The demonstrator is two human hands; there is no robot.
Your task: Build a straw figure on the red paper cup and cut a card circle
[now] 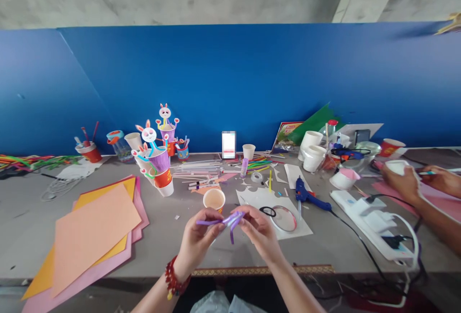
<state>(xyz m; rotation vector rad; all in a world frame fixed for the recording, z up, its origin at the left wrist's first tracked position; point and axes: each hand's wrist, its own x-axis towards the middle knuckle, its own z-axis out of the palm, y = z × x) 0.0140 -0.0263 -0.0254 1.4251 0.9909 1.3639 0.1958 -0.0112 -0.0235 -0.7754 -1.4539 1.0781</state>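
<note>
Bent purple drinking straws (236, 222) are held up over the front of the table, pinched between my two hands. My left hand (202, 234), with a red bead bracelet on the wrist, grips one straw end between thumb and fingers. On the other side, my right hand (258, 234) pinches the straws near the bend, and one end hangs down. Something shiny, perhaps clear tape, shows at the joint; I cannot be sure. Just behind my hands stands a paper cup (214, 199). To the right, a white cut-out sheet (302, 229) lies under a tape roll (288, 218).
Coloured paper (97, 231) is stacked left, near rabbit-topped cup figures (158, 162). Loose straws (198, 166) lie behind. A blue glue gun (311, 198) and a power strip (370, 226) with cables are right. Another person's hands (405, 181) work at the far right.
</note>
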